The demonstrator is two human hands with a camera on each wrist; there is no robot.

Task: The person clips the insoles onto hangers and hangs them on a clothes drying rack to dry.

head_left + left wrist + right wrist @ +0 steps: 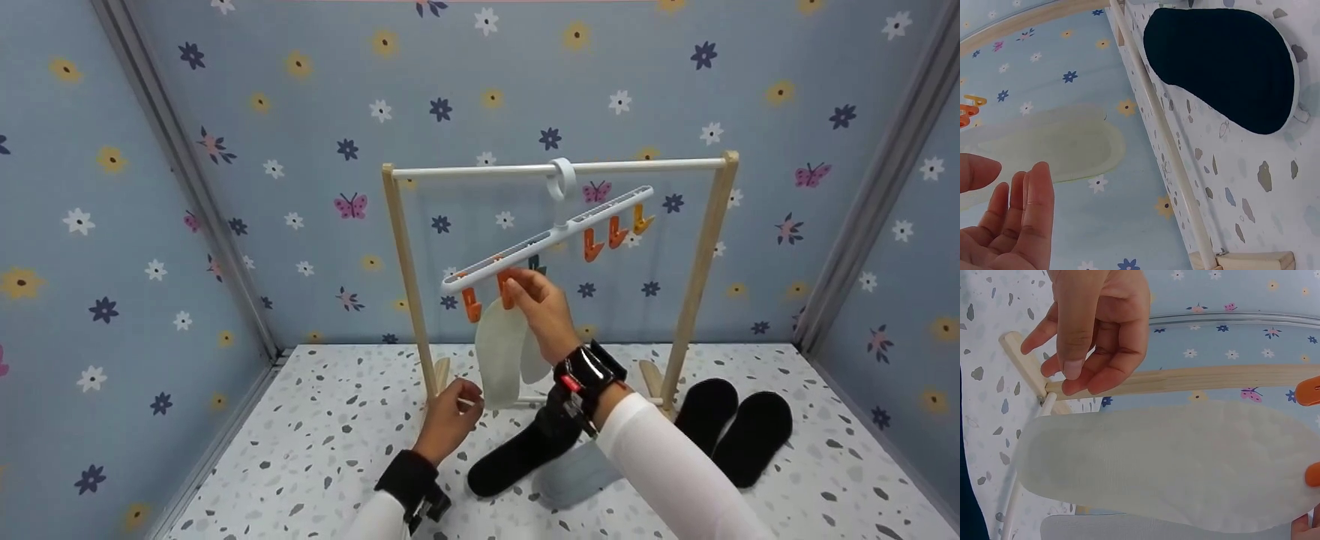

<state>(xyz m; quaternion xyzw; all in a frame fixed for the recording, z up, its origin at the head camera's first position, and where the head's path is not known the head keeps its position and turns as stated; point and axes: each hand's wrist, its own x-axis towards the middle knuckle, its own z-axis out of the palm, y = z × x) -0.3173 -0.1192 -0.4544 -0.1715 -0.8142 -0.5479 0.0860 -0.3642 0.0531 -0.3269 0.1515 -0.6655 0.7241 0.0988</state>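
Orange clip (505, 291) seems pinched by the right hand (547, 313).

Up on the head, looking forward and down, set well back, framing the rack (409, 277) end to end plus left hand (452, 414) and right hand (547, 315). Down to the left wrist: tipped sideways, peering close past the left hand at wall (1129, 230) and tabletop (1269, 202). Over to the right wrist: tipped the other way, close on the pale insole (1168, 467), sharing it and left hand with both others.
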